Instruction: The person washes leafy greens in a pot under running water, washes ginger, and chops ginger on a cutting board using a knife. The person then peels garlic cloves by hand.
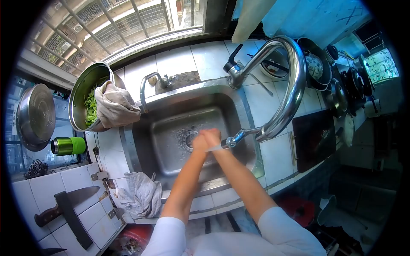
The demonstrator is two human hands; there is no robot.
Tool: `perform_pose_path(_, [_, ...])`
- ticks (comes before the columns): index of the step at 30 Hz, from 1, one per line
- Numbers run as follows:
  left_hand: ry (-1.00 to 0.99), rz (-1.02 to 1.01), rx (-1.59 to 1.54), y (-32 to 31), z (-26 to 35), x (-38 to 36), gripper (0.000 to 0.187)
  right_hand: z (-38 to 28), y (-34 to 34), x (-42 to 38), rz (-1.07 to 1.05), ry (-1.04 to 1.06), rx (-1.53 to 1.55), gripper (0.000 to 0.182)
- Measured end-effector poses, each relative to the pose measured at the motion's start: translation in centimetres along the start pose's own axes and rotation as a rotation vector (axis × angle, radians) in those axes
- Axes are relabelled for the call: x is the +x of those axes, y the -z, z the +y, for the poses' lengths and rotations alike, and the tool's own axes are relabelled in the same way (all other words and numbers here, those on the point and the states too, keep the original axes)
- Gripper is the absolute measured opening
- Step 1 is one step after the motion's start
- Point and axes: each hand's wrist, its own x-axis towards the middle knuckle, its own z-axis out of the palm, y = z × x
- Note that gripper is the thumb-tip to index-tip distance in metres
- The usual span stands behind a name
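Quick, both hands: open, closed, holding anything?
Left hand: against the other over the sink; open or closed cannot be told.
Right hand: open or closed cannot be told either; no held object visible.

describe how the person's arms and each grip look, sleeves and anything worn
Both arms wear plain white sleeves: the left sleeve and right sleeve end near the elbows, with no visible print. The forearms are bare. The left grip and right grip are ungloved human hands; they are too blurred to tell whether rings are worn.
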Motion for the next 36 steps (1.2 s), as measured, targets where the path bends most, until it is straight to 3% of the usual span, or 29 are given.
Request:
perform_pose_path(1, [-0.084,-0.049,-0.067,-0.1,-0.8,-0.4,0.030,-0.6,0.4,0.1,-0.069,-0.201,-0.029,0.025])
perform_pose_path(2, [-0.086,-0.069,-0.269,0.4,-1.2,-0.2,0.022,2.4,-0.3,2.5,-0.006,-0.173,0.057,0.013])
perform_pose_path(3, [-0.088,-0.076,-0.256,-0.2,-2.1,0.1,0.022,2.1,-1.2,1.7,-0.007,-0.177,0.071,0.013])
perform_pose_path(5, [0.557,-0.041,-1.443,-2.7,-4.3,1.0,0.019,1.8,-2.9,-0.2,-0.215,-0.251,0.678,0.014])
perform_pose_path(6, [0.291,0.188,-1.309,-9.0,-9.0,2.3,0.035,3.2,-4.6,0.4,-0.150,-0.193,0.686,0.009])
perform_pose_path(7, [0.293,0.187,-1.304,-7.3,-7.9,1.3,0.035,3.2,-5.4,0.4,-0.151,-0.196,0.689,0.009])
perform_pose_path(9, [0.506,0.161,-2.318,0.9,-2.1,-2.3,0.025,3.1,-6.7,0.2,-0.151,-0.288,0.783,0.011])
perform_pose_path(10, [0.534,0.159,-2.426,3.6,0.1,-3.4,0.024,2.5,-7.0,-0.2,-0.135,-0.306,0.738,0.014])
perform_pose_path(11, [0.534,0.161,-2.420,3.5,0.6,-3.6,0.024,2.6,-7.2,0.7,-0.138,-0.308,0.743,0.014])
perform_pose_path(13, [0.464,0.192,-2.313,3.1,0.9,-4.8,0.037,3.3,-7.2,2.6,-0.137,-0.129,0.229,0.016])
perform_pose_path(14, [0.430,-0.126,-2.316,3.1,0.0,-5.3,0.045,3.3,-7.1,2.6,-0.136,-0.129,0.226,0.016])
perform_pose_path(16, [0.510,-0.116,-2.304,2.3,-0.5,-4.7,0.046,3.8,-7.0,2.5,0.179,0.251,-0.341,0.016])
perform_pose_path(18, [0.576,-0.106,-2.297,2.3,-0.5,-3.5,0.047,3.1,-6.3,1.4,0.124,0.229,-0.341,0.016])
perform_pose_path(20, [0.598,-0.311,-2.415,1.2,-1.2,-2.4,0.047,2.2,-5.1,-0.8,0.027,0.174,-0.330,0.019])
perform_pose_path(21, [0.589,-0.316,-2.426,-0.3,-2.0,-1.9,0.047,1.6,-4.5,-2.0,-0.018,0.149,-0.325,0.022])
perform_pose_path(24, [0.169,-0.223,-2.526,-8.1,-5.1,0.1,0.039,1.1,-3.2,-5.1,-0.079,0.180,-0.420,0.025])
perform_pose_path(25, [0.150,-0.230,-2.539,-10.3,-5.7,0.9,0.039,1.5,-2.9,-6.3,-0.103,0.223,-0.505,0.027])
perform_pose_path(27, [0.085,0.376,-1.319,-14.0,-6.7,2.5,0.034,1.9,-2.6,-8.2,-0.146,0.310,-0.667,0.029])
perform_pose_path(29, [0.043,0.600,-0.684,-13.4,-6.2,3.6,0.031,1.2,-2.0,-8.6,-0.158,0.360,-0.747,0.030])
perform_pose_path(30, [0.275,0.320,-1.061,-12.4,-6.2,3.9,0.027,0.6,-1.7,-8.7,-0.119,0.337,-0.768,0.032])
perform_pose_path(32, [0.495,0.009,-1.404,-10.1,-6.1,4.0,0.023,1.6,-1.6,-7.4,-0.057,0.355,-0.885,0.038])
perform_pose_path(33, [0.399,0.013,-1.238,-8.9,-6.2,3.4,0.023,0.3,-1.5,-7.4,-0.052,0.367,-0.876,0.038])
perform_pose_path(35, [0.212,0.028,-0.897,-6.3,-6.6,1.4,0.024,-2.5,-0.5,-7.0,-0.439,0.327,-0.918,0.040])
perform_pose_path(36, [0.117,0.042,-0.725,-4.8,-6.6,0.8,0.025,-2.4,-0.4,-6.5,-0.347,0.516,-0.943,0.036])
